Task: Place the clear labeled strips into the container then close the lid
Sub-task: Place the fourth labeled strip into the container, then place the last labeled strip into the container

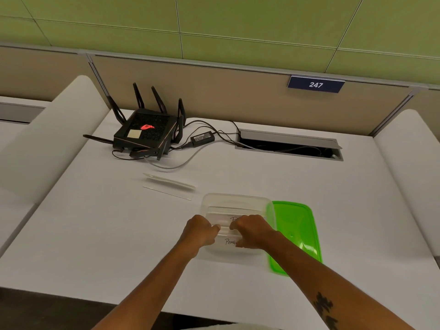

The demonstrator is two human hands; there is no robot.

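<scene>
White laminate covers the desk (100, 234), smooth and matte, fenced at the back by a beige partition (214, 91) under olive-green wall panels (238, 20), with a dark blue plate reading 247 (316, 84) fixed to the partition's top rail. A metal-edged cable hatch (289, 145) is cut into the desk near the back, and left of it sits a black angular router (146, 134) with upright antennas, a red glowing logo and a power brick (202, 139) trailing cables. Close to the front edge stands a clear rectangular plastic container (238, 203) with rounded corners, and its glossy lime-green lid (296, 232) lies flat just to its right, partly under the right forearm. Both hands reach into the container: the left hand (201, 231) and the right hand (252, 231) have fingers curled, pinching a clear strip (225, 228) between them, with handwritten black lettering visible on strips (229, 241) in the container. Two more clear strips (169, 183) lie on the desk between router and container, long, thin and nearly transparent.
</scene>
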